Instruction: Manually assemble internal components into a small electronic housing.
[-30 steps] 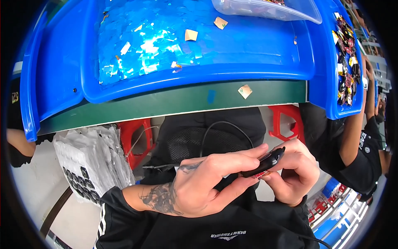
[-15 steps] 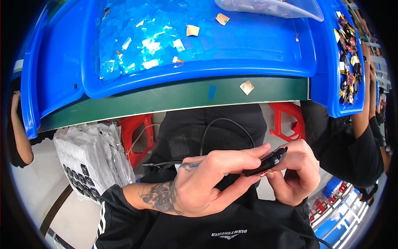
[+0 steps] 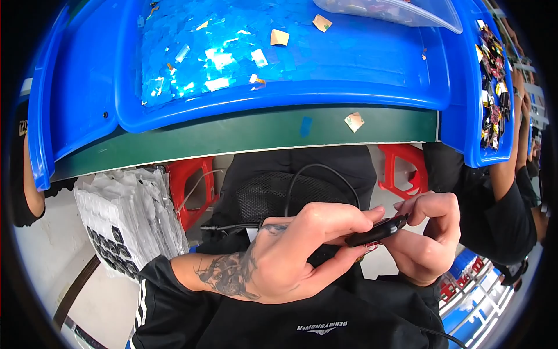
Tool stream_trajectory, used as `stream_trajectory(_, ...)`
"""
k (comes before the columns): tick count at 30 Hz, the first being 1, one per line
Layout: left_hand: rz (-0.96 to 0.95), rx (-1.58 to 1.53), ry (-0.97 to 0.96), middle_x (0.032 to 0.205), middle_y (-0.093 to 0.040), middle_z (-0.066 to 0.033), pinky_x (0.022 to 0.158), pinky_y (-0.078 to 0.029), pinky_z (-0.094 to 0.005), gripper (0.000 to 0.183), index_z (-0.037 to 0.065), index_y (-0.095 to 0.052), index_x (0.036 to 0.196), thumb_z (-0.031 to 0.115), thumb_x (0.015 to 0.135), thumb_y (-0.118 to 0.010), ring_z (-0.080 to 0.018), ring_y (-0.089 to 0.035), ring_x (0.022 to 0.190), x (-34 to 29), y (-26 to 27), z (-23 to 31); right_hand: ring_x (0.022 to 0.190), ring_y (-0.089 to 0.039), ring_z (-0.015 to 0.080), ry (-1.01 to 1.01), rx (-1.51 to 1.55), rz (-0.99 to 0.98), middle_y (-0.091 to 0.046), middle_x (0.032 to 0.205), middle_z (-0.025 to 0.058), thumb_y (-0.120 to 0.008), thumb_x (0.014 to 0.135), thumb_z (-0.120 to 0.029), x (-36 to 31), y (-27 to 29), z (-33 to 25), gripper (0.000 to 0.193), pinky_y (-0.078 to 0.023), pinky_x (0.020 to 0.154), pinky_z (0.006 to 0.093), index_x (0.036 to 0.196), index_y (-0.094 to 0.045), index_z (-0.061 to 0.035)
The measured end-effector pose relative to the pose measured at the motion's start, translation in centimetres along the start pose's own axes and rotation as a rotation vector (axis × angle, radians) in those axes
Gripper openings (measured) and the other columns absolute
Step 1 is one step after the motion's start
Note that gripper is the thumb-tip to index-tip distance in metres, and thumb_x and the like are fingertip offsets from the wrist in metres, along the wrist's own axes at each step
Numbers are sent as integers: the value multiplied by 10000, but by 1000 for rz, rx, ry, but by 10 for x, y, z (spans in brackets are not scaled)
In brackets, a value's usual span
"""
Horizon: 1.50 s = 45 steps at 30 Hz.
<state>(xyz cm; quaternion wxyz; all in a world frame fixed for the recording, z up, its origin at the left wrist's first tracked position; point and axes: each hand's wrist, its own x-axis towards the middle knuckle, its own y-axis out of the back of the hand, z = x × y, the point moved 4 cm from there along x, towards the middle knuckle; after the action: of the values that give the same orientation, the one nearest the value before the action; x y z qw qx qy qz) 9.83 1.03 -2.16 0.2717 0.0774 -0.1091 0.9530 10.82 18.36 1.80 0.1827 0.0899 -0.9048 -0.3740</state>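
Above my lap, my left hand (image 3: 296, 253) pinches a small, glossy black rounded plastic casing (image 3: 372, 234) between its thumb and fingers. Something reddish and thin, perhaps wires, shows under the casing, too small to make out. My right hand (image 3: 429, 238) has its fingers curled around the casing's right end, with fingertips touching it. The right thumb lies low by the casing's underside and is partly hidden.
Ahead, a blue tray (image 3: 279, 98) holds clear film pieces and a clear plastic box (image 3: 401, 16). A paper square (image 3: 354, 122) lies on the green table edge (image 3: 232, 132). Right is a blue bin (image 3: 491, 158) of small parts; left, stacked white trays (image 3: 125, 215). People sit either side.
The casing has tilted flatter and shifted slightly right and down. My right hand has moved a little right, its fingers reshaping around the casing's end. My left hand keeps its pinch.
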Motion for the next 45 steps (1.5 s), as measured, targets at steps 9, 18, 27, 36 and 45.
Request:
stream_trajectory(9, -58, 4, 165, 1132, -582, -331, 793, -584, -320, 496, -43, -296, 1156, -181, 798, -610, -316, -640, 1045, -1, -1, -1, 567, -511, 160, 102, -18, -281, -461, 755, 17, -751, 468, -50, 20, -1, -3, 295, -374, 439, 285, 737, -679, -147)
stream_trajectory(18, -79, -2, 197, 1143, -584, -305, 747, -597, -289, 488, -37, -302, 1156, -171, 802, -610, -305, -641, 1043, 0, -1, -2, 598, -523, 175, 186, -95, -254, -518, 853, 49, -767, 474, -73, 26, -1, -7, 319, -392, 472, 296, 777, -690, -132)
stream_trajectory(27, -29, 17, 127, 1089, -582, -382, 697, -593, -280, 472, -26, -289, 1117, -173, 802, -607, -318, -669, 970, 0, -2, -4, 655, -555, 187, 131, -8, -166, -539, 947, 91, -788, 482, -59, 20, 3, -3, 291, -435, 523, 297, 757, -706, -110)
stream_trajectory(36, 58, -44, 15, 1065, -560, -328, 734, -580, -287, 458, -29, -297, 1105, -181, 800, -602, -325, -659, 961, -2, -1, -7, 762, -631, 163, -156, 436, -11, -459, 1116, 224, -646, 736, 91, -13, -5, 17, 247, -531, 712, 247, 865, -466, -18)
stream_trajectory(45, 63, 20, 72, 1106, -535, -444, 708, -576, -272, 473, 9, -244, 1104, -197, 817, -559, -341, -656, 991, -2, -3, -5, 782, -615, 157, -199, 361, 100, -495, 1121, 174, -861, 611, -43, -17, -7, 7, 269, -542, 673, 246, 817, -689, -34)
